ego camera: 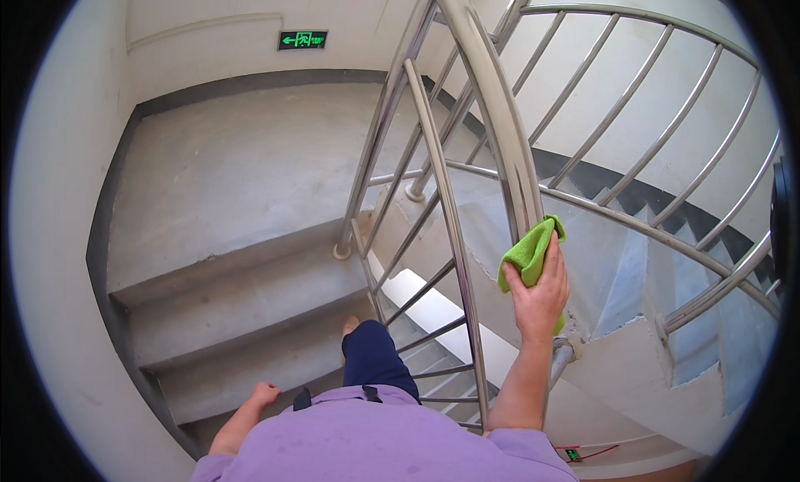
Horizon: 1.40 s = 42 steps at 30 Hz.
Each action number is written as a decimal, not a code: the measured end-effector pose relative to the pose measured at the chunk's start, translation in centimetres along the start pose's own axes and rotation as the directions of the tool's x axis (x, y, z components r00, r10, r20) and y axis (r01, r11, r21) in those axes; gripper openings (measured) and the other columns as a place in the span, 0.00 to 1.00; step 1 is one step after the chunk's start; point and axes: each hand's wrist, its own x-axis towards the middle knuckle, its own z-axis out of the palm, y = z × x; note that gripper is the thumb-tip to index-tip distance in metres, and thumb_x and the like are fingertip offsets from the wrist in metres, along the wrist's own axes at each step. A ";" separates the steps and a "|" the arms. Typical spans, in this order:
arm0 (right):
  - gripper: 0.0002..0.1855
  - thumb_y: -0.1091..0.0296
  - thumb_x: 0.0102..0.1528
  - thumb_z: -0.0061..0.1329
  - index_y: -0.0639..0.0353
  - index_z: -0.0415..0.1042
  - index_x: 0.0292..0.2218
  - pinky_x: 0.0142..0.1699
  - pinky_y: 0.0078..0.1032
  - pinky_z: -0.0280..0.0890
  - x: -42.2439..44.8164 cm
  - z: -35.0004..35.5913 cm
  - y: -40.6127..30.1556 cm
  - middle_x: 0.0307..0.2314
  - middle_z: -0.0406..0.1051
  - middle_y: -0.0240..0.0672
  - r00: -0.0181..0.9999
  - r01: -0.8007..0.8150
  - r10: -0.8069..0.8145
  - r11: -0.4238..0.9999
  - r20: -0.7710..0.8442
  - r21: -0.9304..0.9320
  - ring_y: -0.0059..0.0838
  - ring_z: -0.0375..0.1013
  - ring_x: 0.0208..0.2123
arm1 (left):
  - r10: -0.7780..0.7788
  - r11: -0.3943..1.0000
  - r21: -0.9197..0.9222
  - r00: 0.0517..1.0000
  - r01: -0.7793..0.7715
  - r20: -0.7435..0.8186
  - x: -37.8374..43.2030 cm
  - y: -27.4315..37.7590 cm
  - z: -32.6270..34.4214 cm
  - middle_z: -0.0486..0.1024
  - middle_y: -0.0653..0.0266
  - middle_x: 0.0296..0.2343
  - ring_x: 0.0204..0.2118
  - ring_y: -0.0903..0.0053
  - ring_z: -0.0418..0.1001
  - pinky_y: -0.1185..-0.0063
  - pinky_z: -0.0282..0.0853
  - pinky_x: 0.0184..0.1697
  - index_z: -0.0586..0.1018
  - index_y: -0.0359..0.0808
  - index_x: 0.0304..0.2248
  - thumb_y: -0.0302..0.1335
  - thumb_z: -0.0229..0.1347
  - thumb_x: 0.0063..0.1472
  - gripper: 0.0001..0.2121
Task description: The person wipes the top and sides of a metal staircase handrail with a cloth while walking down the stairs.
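Observation:
A green cloth (530, 257) is wrapped over the top of a stainless steel handrail (500, 107). My right hand (542, 288) grips the cloth against the rail, fingers over the far side and thumb on the near side. Darker streaks show on the metal just beyond the cloth. Down by my left side hangs my left hand (267, 392), its fingers curled, with nothing visible in it. It is nearest the concrete stairs (250, 332). Below the rail run slanted metal balusters (451, 251).
The steps descend to a concrete landing (250, 163) with a dark skirting band. A green exit sign (303, 40) is on the wall (206, 57) ahead. Another railing (631, 222) and flight of stairs (625, 282) stand to the right. One shoe (350, 324) is on a step.

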 end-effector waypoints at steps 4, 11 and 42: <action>0.46 0.51 0.42 0.58 0.53 0.52 0.57 0.48 0.40 0.58 1.4 0.0 -0.2 0.46 0.64 0.45 0.999 -0.029 0.024 0.990 0.037 0.139 0.46 0.64 0.46 | 0.022 0.999 0.029 1.000 -0.021 -0.007 0.8 -0.3 0.3 0.78 0.58 0.23 0.26 0.73 0.76 0.75 0.71 0.33 0.80 0.35 0.31 0.34 0.55 0.48 0.13; 0.43 0.54 0.43 0.57 0.57 0.53 0.56 0.45 0.39 0.61 3.6 -0.1 -1.4 0.42 0.66 0.45 1.000 0.023 -0.025 0.986 0.010 0.165 0.47 0.67 0.42 | 0.004 0.999 0.039 1.000 -0.004 -0.004 1.2 -1.6 1.6 0.77 0.57 0.23 0.26 0.72 0.76 0.75 0.70 0.33 0.80 0.34 0.31 0.34 0.55 0.48 0.13; 0.41 0.46 0.44 0.54 0.59 0.55 0.52 0.42 0.38 0.66 21.7 3.9 -12.8 0.40 0.67 0.43 0.993 0.112 -0.114 0.989 -0.019 -0.094 0.41 0.71 0.40 | -0.152 0.984 -0.098 0.987 0.147 -0.051 -2.3 -1.6 2.9 0.78 0.60 0.21 0.23 0.76 0.76 0.78 0.71 0.32 0.81 0.38 0.30 0.34 0.55 0.47 0.11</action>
